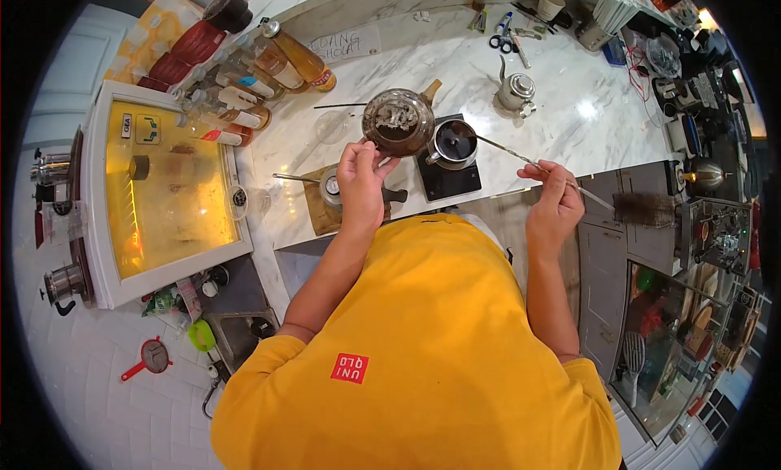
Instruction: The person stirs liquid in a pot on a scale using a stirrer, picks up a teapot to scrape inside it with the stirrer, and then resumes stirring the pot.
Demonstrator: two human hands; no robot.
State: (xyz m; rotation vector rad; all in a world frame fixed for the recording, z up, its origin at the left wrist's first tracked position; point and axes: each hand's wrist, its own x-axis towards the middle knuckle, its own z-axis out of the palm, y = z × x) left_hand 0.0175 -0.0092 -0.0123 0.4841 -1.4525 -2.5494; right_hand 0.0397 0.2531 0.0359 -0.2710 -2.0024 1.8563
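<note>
Against the left hand point(360, 179) rests a glass pot point(398, 125).

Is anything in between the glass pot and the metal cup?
Nothing visible stands between the pot and the cup. The rod in the right hand comes to the cup from the other side.

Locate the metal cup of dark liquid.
In the head view, above and right of centre, the metal cup appears to rest on the black scale, just right of the glass pot in the left hand.
</note>
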